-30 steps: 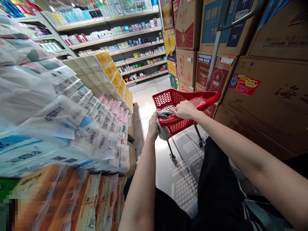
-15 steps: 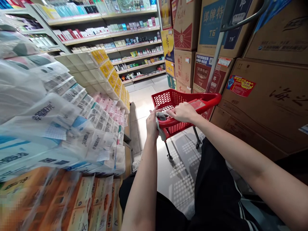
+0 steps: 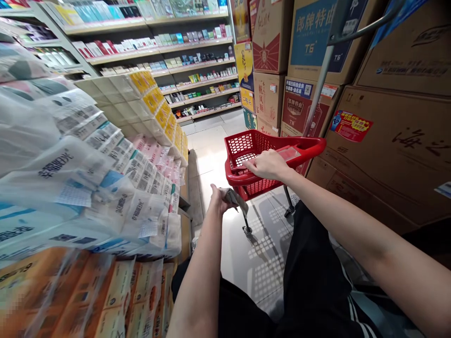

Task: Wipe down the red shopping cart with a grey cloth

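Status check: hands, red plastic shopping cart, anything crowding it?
Left hand holding crumpled grey cloth. Right hand on red plastic shopping cart. White plastic-wrapped packs stacked left, brown cardboard boxes right.

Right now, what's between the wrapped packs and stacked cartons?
The head view shows tiled floor, the red cart, right hand, and left hand holding grey cloth.

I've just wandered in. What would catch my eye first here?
Probably the bright red plastic basket cart mid-picture, with the right hand at its rim. Just left of it, the left hand holds a crumpled grey cloth. White plastic-wrapped packs pile up at left; big brown cardboard cartons stack at right.
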A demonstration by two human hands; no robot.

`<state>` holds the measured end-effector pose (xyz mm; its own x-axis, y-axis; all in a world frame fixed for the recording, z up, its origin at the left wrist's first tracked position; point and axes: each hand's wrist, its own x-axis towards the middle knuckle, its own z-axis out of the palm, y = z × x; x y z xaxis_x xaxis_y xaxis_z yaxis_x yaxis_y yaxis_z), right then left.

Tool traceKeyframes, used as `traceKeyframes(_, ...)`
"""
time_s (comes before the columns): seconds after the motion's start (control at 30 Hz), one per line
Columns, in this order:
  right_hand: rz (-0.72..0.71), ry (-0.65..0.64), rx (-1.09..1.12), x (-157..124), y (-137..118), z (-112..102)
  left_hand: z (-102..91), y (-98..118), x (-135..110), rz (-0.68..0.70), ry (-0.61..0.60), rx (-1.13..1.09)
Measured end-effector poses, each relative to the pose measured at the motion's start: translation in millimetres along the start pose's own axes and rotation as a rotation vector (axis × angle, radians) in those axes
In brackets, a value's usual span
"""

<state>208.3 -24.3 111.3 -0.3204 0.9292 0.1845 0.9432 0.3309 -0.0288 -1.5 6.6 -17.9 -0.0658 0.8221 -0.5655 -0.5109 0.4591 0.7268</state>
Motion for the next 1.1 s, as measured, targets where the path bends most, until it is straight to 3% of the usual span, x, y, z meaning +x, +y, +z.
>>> traceKeyframes(0.07,0.000,-0.001,0.007,0.4,-0.6,0.1,-3.8,13.2,0.6,0.012,0.063,-0.007)
traceKeyframes(0.13,-0.004,-0.010,0.022,1.1,-1.8,0.2,3.4,30.0,-4.1,0.192,0.076,-0.034)
traceKeyframes(0.27,-0.009,-0.001,0.033,1.5,-3.4,0.3,36.9,48.8,-24.6,0.601,-0.084,-0.032)
traceKeyframes(0.33,-0.018,0.000,0.030,0.6,-3.3,-0.1,51.1,47.3,-32.5,0.670,-0.189,0.076)
traceKeyframes(0.43,-0.021,-0.001,0.022,-1.4,-2.2,-1.1,62.2,45.4,-31.8,0.628,-0.224,0.249)
traceKeyframes(0.57,-0.023,-0.001,0.026,-2.3,-0.6,-2.1,71.2,56.8,-15.3,0.477,-0.204,0.390)
traceKeyframes(0.67,-0.020,-0.004,0.028,-1.7,1.6,-2.5,77.9,61.0,-11.2,0.441,-0.150,0.492)
traceKeyframes(0.93,-0.029,-0.006,-0.017,-9.8,11.3,-5.2,75.0,33.1,-46.6,0.537,-0.199,0.364)
traceKeyframes(1.1,-0.088,-0.011,-0.030,-11.4,14.0,-5.5,74.3,29.8,-56.3,0.554,-0.195,0.343)
